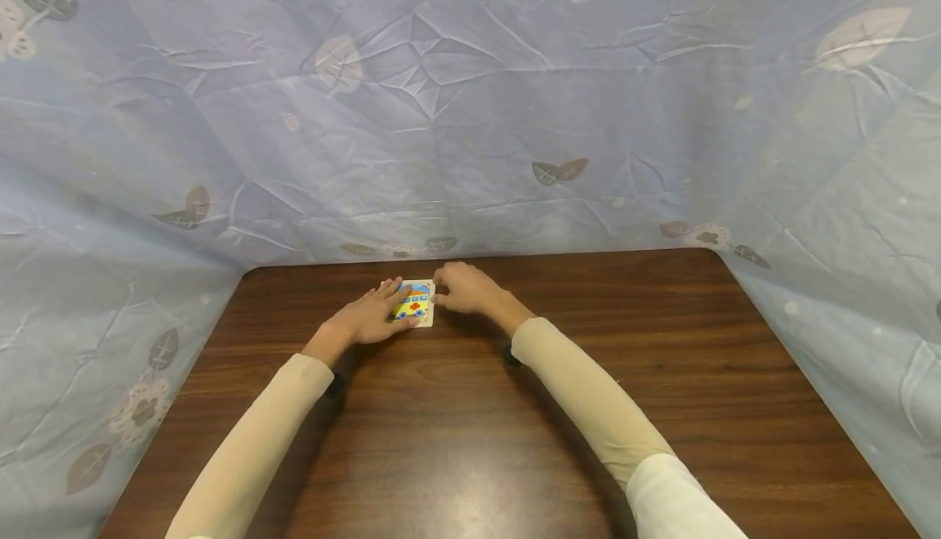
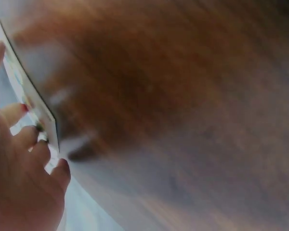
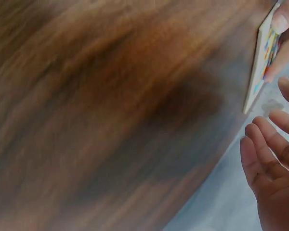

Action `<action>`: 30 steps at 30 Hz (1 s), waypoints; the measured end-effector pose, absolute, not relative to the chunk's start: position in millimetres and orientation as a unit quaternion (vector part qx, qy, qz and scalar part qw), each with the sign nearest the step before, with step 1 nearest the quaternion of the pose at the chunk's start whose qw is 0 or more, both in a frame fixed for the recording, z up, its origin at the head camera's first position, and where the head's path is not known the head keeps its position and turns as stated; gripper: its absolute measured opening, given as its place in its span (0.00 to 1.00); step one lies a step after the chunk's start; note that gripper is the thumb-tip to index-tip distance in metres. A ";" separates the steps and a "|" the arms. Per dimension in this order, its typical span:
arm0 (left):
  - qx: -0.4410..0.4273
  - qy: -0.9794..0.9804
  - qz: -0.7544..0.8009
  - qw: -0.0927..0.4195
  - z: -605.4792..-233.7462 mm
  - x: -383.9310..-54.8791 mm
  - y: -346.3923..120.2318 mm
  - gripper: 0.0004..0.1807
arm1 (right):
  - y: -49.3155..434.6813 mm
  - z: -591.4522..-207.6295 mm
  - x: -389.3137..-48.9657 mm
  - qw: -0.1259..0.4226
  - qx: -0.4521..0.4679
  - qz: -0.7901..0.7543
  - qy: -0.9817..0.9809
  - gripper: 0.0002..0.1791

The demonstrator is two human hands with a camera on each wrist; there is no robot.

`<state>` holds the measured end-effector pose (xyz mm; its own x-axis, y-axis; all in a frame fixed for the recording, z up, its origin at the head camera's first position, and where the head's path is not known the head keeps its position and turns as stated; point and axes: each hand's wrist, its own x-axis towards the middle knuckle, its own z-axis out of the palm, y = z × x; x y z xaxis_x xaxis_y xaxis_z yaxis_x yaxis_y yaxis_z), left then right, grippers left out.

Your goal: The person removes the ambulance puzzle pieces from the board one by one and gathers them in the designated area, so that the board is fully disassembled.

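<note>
A small, flat square picture board (image 1: 421, 304) lies near the table's back edge. Its pale border surrounds a yellow ambulance with blue windows and a red cross. My left hand (image 1: 373, 315) rests over the board's left part with fingers extended, hiding that side of the picture. In the left wrist view the board (image 2: 31, 91) is seen edge-on, with the thumb and fingers on its face. Just right of the board is my right hand (image 1: 469, 287), fingers loosely bent. The right wrist view shows the right hand (image 3: 274, 159) apart from the board (image 3: 257, 72), holding nothing.
The dark brown wooden table (image 1: 441, 408) has rounded back corners and a glossy patch near the front. A pale blue-grey curtain (image 1: 470, 139) with leaf and flower prints hangs right behind the table and along both sides.
</note>
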<state>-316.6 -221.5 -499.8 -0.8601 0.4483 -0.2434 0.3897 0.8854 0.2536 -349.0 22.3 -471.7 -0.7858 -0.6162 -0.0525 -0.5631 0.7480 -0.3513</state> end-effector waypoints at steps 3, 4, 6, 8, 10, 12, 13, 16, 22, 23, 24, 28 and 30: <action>0.228 0.958 0.096 0.147 -501.8 -317.9 -222.2 0.49 | 19.5 -477.9 -352.0 0.082 -0.309 -0.162 0.934 0.26; 0.231 0.957 0.095 0.146 -503.0 -318.2 -222.2 0.49 | 18.6 -479.9 -353.2 0.082 -0.306 -0.163 0.935 0.27; 0.237 0.957 0.091 0.142 -505.3 -318.1 -221.8 0.48 | 17.1 -484.5 -355.7 0.081 -0.299 -0.165 0.936 0.28; 0.242 0.956 0.091 0.138 -506.5 -317.6 -221.7 0.48 | 15.7 -488.5 -358.0 0.078 -0.292 -0.165 0.939 0.28; 0.245 0.956 0.090 0.135 -506.6 -316.6 -221.3 0.48 | 14.6 -492.0 -359.7 0.076 -0.286 -0.171 0.940 0.29; 0.247 0.956 0.089 0.134 -505.7 -315.1 -221.1 0.47 | 13.2 -494.0 -360.2 0.077 -0.281 -0.176 0.940 0.29; 0.247 0.956 0.087 0.134 -505.2 -314.7 -221.1 0.47 | 12.4 -494.5 -360.1 0.079 -0.280 -0.181 0.940 0.29; 0.247 0.956 0.083 0.135 -503.5 -313.4 -220.8 0.46 | 10.1 -494.5 -359.5 0.082 -0.279 -0.188 0.938 0.29; 0.247 0.956 0.077 0.137 -502.4 -313.4 -220.1 0.46 | 4.1 -496.8 -360.3 0.083 -0.279 -0.173 0.941 0.27; 0.245 0.957 0.077 0.138 -502.1 -313.7 -219.9 0.46 | 3.0 -497.1 -361.0 0.084 -0.276 -0.172 0.942 0.27; 0.244 0.957 0.078 0.139 -501.9 -314.0 -219.8 0.46 | 2.0 -497.0 -361.3 0.085 -0.275 -0.172 0.942 0.27; 0.238 0.957 0.084 0.146 -500.9 -313.4 -219.3 0.46 | -0.7 -494.9 -362.1 0.092 -0.269 -0.175 0.943 0.26; 0.238 0.956 0.086 0.147 -501.5 -312.6 -219.2 0.46 | -1.5 -493.5 -361.4 0.097 -0.268 -0.178 0.942 0.25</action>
